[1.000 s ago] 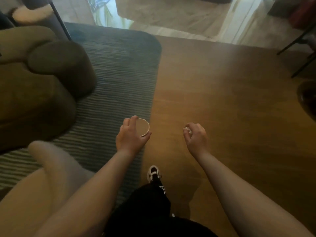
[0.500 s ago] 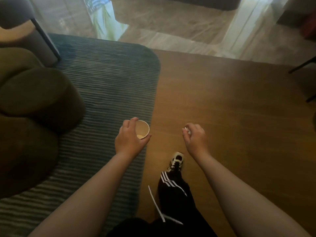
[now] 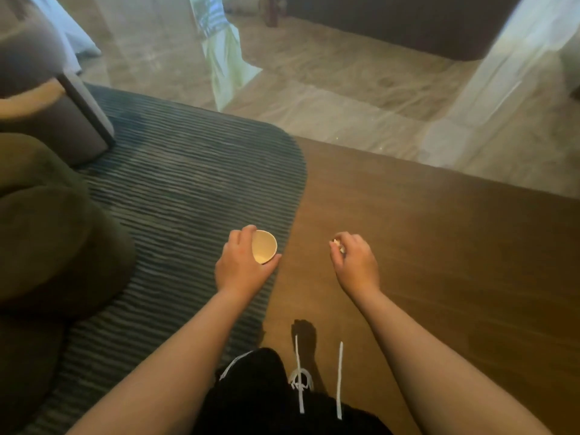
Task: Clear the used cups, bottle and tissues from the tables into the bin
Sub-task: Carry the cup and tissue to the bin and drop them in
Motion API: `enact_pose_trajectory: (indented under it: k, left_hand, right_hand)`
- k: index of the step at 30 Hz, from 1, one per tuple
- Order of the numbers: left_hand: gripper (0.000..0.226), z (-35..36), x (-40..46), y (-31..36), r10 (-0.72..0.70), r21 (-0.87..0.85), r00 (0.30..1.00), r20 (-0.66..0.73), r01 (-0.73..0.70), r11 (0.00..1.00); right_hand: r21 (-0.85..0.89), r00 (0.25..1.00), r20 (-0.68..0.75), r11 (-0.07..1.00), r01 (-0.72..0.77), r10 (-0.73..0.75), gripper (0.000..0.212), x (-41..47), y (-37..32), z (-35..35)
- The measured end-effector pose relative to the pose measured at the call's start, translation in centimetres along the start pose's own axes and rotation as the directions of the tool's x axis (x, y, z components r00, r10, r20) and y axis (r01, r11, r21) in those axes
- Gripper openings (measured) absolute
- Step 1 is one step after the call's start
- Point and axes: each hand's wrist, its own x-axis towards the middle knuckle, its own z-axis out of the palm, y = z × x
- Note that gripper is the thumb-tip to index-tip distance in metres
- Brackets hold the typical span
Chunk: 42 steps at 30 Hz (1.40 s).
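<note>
While the person stands where the striped rug meets the wooden floor, the left hand grips a paper cup by its wall, mouth tilted toward the camera and apparently empty. The right hand pinches a small crumpled tissue at its fingertips. Both items are judged light and crushable; a gentle hold suffices. No bin is visible.
</note>
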Motion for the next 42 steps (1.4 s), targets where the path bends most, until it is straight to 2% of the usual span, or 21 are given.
enact_pose_trajectory:
  k: [7,15,23,32,37,42]
  left_hand:
    - [0.072,3.1,18.7,1.9,-0.072,-0.039,0.996,-0.054,0.07,0.997]
    - [0.072,6.4,47.0,2.1,-0.14,-0.084,0.988,-0.06,0.134,0.987]
    - [0.073,4.6,69.7,3.7,-0.161,-0.094,0.984,-0.082,0.153,0.984]
    - [0.069,7.1,96.6,0.8,-0.267,-0.103,0.946,-0.182,0.252,0.962]
    - [0.069,4.9,113.1,0.2,-0.372,-0.104,0.899,-0.231,0.357,0.928]
    - [0.066,0.7,125.2,-1.7,-0.461,-0.124,0.834,-0.305,0.445,0.887]
  right_hand:
    - [-0.003,0.998,0.036,0.999,0.043,-0.043,0.023,21.1,0.4,2.5]
    - [-0.036,0.982,0.143,0.991,0.132,-0.126,0.022,49.4,-2.0,8.5]
    - [-0.024,0.966,0.206,0.986,0.167,-0.159,0.024,72.9,-8.2,10.9]
    - [0.025,0.914,0.304,0.961,0.274,-0.269,0.027,101.9,-14.3,19.1]
    - [0.05,0.882,0.326,0.938,0.344,-0.341,0.025,120.3,-20.6,22.7]
    - [0.097,0.83,0.359,0.902,0.421,-0.426,0.024,132.9,-28.2,26.2]
